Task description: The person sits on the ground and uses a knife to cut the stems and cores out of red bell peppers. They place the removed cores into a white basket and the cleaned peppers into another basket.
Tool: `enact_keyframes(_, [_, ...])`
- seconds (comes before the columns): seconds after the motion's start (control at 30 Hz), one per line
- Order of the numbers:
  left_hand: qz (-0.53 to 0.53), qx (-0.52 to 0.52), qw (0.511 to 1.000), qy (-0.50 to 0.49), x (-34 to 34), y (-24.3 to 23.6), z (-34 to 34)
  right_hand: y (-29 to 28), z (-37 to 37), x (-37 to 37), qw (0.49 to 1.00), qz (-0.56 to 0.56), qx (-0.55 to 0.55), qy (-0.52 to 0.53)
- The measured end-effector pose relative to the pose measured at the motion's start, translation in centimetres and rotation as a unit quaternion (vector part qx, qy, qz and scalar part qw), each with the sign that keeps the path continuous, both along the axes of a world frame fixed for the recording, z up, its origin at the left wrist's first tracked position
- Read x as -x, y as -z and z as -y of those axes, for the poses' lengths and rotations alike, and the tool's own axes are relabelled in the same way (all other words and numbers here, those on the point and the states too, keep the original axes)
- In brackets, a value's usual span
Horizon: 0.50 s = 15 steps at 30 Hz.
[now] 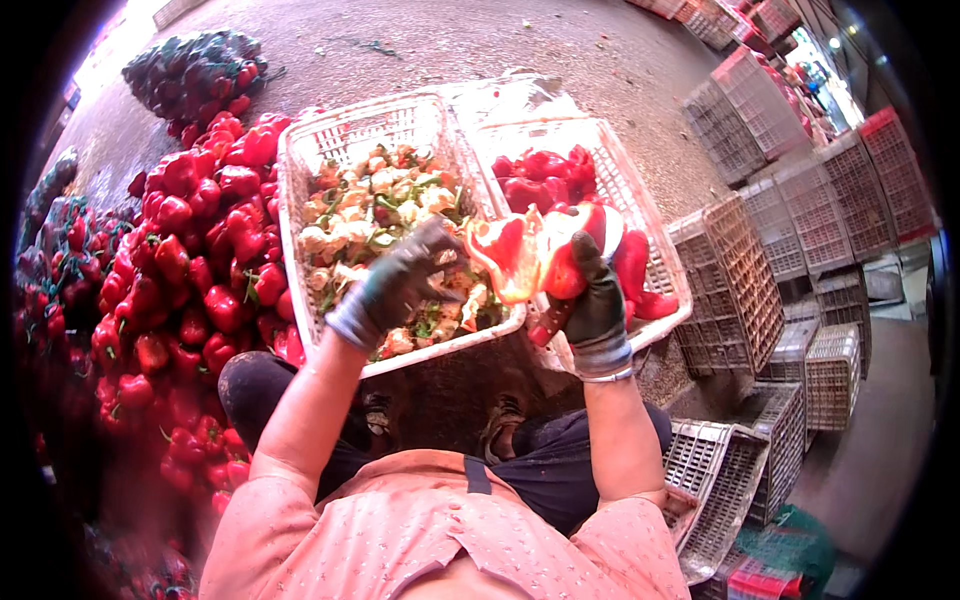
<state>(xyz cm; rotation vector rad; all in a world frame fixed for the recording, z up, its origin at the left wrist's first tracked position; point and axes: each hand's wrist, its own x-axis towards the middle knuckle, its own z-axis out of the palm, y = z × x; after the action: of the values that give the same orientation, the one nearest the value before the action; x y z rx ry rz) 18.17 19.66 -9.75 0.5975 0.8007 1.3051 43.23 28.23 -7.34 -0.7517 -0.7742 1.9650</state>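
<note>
Both my hands wear dark gloves with grey cuffs. My right hand (597, 315) is closed around a red bell pepper (507, 258), cut open so that its pale inside shows. A short reddish-brown piece (549, 322), perhaps a knife handle, sticks out beside the same hand; its other end is hidden. Over the left white crate (437, 352), my left hand (398, 285) has its fingers apart and holds nothing. Pale pepper cores (385, 205) with green stems fill that crate. Red peppers (545, 175) lie in the right white crate (655, 215), partly behind the pepper in my hand.
A large heap of whole red peppers (195, 240) covers the floor at my left. Behind it sits a filled net sack (195, 75). Plastic crates (725, 285) stand stacked along the right, with a tipped crate (725, 485) close to my right leg and green netting (795, 545) nearby.
</note>
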Motion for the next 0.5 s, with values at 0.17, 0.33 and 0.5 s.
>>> enact_keyframes(0.17, [0.133,-0.017,0.990,0.049,-6.7,2.5,-2.3,-2.0,2.0,1.6,0.938,0.281,-0.198,0.036])
enact_keyframes(0.33, [-0.391,-0.253,0.880,-0.092,-8.0,-0.6,-4.9,-3.7,0.7,-2.3,0.889,0.343,-0.305,-0.004])
enact_keyframes(0.5, [-0.520,-0.326,0.781,-0.113,-12.1,-0.8,-8.2,-6.0,-0.9,-7.3,0.805,0.429,-0.406,-0.048])
